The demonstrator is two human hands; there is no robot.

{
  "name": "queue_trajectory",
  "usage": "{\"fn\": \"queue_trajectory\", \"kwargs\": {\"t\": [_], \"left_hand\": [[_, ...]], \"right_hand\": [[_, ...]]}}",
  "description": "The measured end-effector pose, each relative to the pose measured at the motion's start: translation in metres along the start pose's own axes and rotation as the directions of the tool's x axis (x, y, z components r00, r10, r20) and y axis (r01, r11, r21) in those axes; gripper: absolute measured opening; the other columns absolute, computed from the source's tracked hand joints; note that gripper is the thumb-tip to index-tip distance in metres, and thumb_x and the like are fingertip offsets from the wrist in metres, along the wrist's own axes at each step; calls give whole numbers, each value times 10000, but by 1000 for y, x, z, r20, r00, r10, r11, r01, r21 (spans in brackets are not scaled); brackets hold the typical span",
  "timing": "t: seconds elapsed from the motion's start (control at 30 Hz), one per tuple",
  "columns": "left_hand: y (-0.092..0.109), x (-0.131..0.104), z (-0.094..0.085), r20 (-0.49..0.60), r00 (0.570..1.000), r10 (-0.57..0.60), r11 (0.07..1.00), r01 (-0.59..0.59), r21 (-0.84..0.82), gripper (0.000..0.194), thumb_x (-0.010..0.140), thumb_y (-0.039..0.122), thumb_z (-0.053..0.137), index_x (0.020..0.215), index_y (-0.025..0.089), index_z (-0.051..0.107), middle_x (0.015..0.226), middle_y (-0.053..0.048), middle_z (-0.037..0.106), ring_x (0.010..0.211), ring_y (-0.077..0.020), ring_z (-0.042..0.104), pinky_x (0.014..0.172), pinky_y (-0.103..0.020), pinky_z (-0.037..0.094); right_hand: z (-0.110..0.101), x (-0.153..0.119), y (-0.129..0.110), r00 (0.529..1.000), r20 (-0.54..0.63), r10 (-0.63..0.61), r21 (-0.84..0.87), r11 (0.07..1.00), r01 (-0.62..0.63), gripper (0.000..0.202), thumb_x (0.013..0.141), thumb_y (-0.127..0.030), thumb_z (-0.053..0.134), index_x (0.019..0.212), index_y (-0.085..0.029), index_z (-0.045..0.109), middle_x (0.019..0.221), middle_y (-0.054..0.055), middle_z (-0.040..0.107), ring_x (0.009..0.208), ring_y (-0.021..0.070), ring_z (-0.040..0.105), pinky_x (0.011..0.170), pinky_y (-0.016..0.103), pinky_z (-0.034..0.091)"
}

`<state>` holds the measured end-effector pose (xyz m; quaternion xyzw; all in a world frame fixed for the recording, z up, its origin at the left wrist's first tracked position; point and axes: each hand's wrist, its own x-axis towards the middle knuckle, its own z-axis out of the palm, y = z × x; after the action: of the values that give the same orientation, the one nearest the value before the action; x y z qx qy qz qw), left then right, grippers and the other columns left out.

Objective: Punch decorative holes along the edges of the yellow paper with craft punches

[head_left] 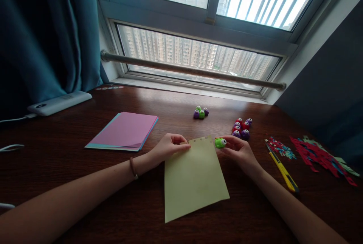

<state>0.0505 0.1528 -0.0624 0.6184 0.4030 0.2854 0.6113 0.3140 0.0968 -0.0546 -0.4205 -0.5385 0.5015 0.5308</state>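
Dark polished wood forms the table (70, 161) under both forearms. Nearest lies a pale yellow-green paper sheet (194, 179), flat and matte, its far edge notched with small cutouts. On that edge's left corner the left hand (167, 147) rests with fingers curled, pinning the sheet. At the right corner the right hand (239, 149) pinches a small rounded green punch (220, 143) of glossy plastic. Farther off sit a yellow utility knife (282, 170), pink paper stack (124, 131) and clustered punches (241, 128). No writing is legible.
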Motion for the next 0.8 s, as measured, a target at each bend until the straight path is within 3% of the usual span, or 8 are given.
{"fn": "queue_trajectory", "kwargs": {"t": [0.2, 0.8], "left_hand": [[3, -2, 2, -13, 1000, -19, 1000, 19, -11, 323, 660, 406, 729, 754, 118, 616, 673, -19, 609, 578, -117, 541, 504, -183, 394], [2, -3, 3, -22, 1000, -19, 1000, 19, 3, 316, 679, 393, 725, 761, 109, 611, 693, -26, 618, 581, -113, 545, 509, -185, 402]], "right_hand": [[-4, 1, 8, 998, 49, -27, -8, 1000, 27, 318, 671, -202, 748, 976, -196, 657, 1046, 58, 655, 966, 210, 617, 901, 340, 483], [7, -3, 6, 999, -25, 37, 23, 999, -37, 331, 638, -247, 772, 952, -213, 674, 1008, 40, 666, 951, 223, 619, 909, 366, 472]]}}
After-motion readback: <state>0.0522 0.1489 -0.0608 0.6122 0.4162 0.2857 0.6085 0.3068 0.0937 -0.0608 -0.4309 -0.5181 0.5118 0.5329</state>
